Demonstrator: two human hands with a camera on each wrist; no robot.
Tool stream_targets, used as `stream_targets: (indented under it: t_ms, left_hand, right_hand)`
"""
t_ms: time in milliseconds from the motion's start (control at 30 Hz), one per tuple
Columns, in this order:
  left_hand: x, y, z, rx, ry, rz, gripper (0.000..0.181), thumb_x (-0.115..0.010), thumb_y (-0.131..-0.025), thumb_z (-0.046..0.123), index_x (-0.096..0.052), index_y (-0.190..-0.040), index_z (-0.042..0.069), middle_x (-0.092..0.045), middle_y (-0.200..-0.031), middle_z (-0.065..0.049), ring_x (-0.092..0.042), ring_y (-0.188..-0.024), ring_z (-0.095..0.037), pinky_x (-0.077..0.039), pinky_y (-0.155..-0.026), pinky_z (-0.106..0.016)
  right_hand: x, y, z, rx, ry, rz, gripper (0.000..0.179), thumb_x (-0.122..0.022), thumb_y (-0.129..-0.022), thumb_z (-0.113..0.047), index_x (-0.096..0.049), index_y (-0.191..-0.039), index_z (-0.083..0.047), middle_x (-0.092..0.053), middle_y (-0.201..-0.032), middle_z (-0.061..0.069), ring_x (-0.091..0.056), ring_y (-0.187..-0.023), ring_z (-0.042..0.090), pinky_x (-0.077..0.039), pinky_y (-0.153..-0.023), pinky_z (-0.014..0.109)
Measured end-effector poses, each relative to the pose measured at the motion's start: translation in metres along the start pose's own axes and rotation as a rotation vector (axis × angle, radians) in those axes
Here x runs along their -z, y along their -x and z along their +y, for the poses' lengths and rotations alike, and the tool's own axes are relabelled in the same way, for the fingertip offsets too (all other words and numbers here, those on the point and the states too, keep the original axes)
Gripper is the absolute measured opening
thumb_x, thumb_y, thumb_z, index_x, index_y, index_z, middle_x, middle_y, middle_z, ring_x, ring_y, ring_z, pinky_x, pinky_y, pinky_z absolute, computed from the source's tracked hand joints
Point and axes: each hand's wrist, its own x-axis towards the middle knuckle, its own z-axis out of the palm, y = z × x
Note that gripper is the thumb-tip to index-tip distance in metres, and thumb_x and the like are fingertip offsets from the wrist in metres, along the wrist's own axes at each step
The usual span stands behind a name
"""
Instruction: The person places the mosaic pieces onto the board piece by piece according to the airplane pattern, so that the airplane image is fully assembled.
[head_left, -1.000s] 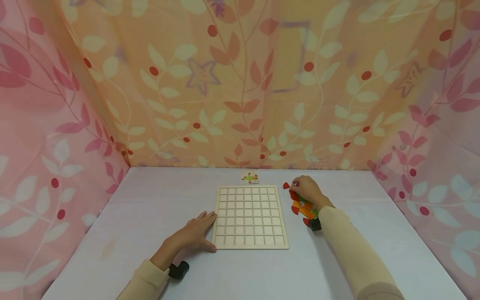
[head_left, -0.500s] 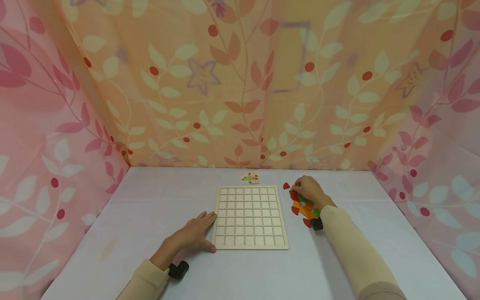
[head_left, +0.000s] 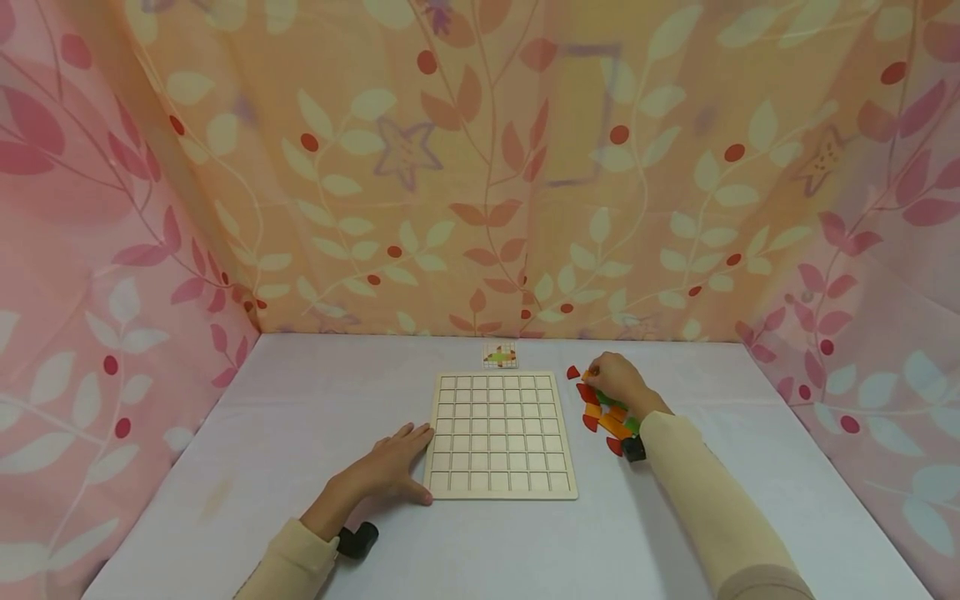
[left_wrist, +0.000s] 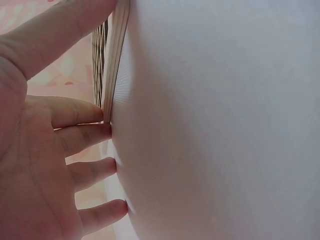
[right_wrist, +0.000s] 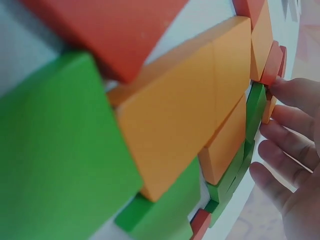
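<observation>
My left hand lies with spread fingers along the left edge of a pale wooden grid board. In the left wrist view its fingers are straight, with the thumb and fingertips right at the board's edge. At the far end of a cluster of coloured blocks, my right hand pinches a small orange block between thumb and index finger; its other fingers are loosely bent. A red block sits right beside the thumb. Green blocks are partly hidden under this hand in the head view.
Beyond the board lies a small pattern card with a green, orange and red figure. One red wedge lies left of the right fingertips. More orange blocks and red wedges spread towards the right wrist. Patterned cloth walls enclose the white table.
My right hand has shifted slightly right, and the orange block at its fingertips shows more clearly. The red block below them has moved a little left. My left hand stays in place.
</observation>
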Motion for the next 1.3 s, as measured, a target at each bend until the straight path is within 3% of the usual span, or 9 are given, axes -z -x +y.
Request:
stream_targets:
  t_ms: [267,567,833,1033,1300]
  left_hand:
    - [-0.002,-0.001,-0.001,-0.003,0.004,-0.010,0.104,-0.089,-0.066,0.036,-0.036,-0.150,0.004,-0.031,-0.159,-0.012,-0.019,-0.150,-0.038,-0.021,-0.116,-0.060]
    - [-0.002,0.000,-0.002,-0.009,0.018,-0.007,0.103,-0.088,-0.067,0.035,-0.035,-0.150,0.005,-0.031,-0.159,-0.012,-0.018,-0.150,-0.038,-0.020,-0.117,-0.060]
    - [-0.001,-0.001,-0.003,-0.029,0.020,-0.008,0.101,-0.087,-0.069,0.033,-0.035,-0.150,0.003,-0.030,-0.159,-0.014,-0.017,-0.149,-0.041,-0.020,-0.117,-0.061]
    - [-0.002,-0.001,-0.001,-0.010,0.026,-0.006,0.100,-0.088,-0.069,0.032,-0.036,-0.150,0.004,-0.030,-0.160,-0.013,-0.017,-0.150,-0.039,-0.019,-0.117,-0.060]
    - [-0.002,0.000,0.001,0.016,0.027,0.000,0.098,-0.089,-0.068,0.030,-0.039,-0.148,0.005,-0.032,-0.159,-0.012,-0.019,-0.150,-0.038,-0.021,-0.117,-0.060]
  right_hand:
    - [-0.001,0.004,0.002,-0.006,-0.075,0.023,0.036,-0.067,-0.090,-0.025,-0.069,-0.112,0.004,-0.066,-0.112,0.021,-0.059,-0.102,0.034,-0.046,-0.101,0.051]
    - [0.000,0.017,-0.008,0.066,-0.146,0.061,0.034,-0.070,-0.088,-0.025,-0.071,-0.110,0.001,-0.065,-0.103,0.015,-0.057,-0.090,0.027,-0.053,-0.086,0.044]
    - [-0.001,0.032,-0.017,0.143,-0.127,0.098,0.030,-0.071,-0.088,-0.023,-0.072,-0.109,-0.002,-0.063,-0.100,0.011,-0.054,-0.092,0.026,-0.051,-0.085,0.043]
    - [-0.002,0.043,-0.027,0.199,-0.130,0.115,0.030,-0.072,-0.087,-0.021,-0.072,-0.110,-0.002,-0.064,-0.096,0.008,-0.055,-0.090,0.024,-0.051,-0.085,0.041]
    - [-0.008,0.055,-0.041,0.209,-0.117,0.065,0.028,-0.072,-0.087,-0.021,-0.072,-0.111,-0.007,-0.061,-0.093,0.004,-0.051,-0.085,0.020,-0.044,-0.072,0.029]
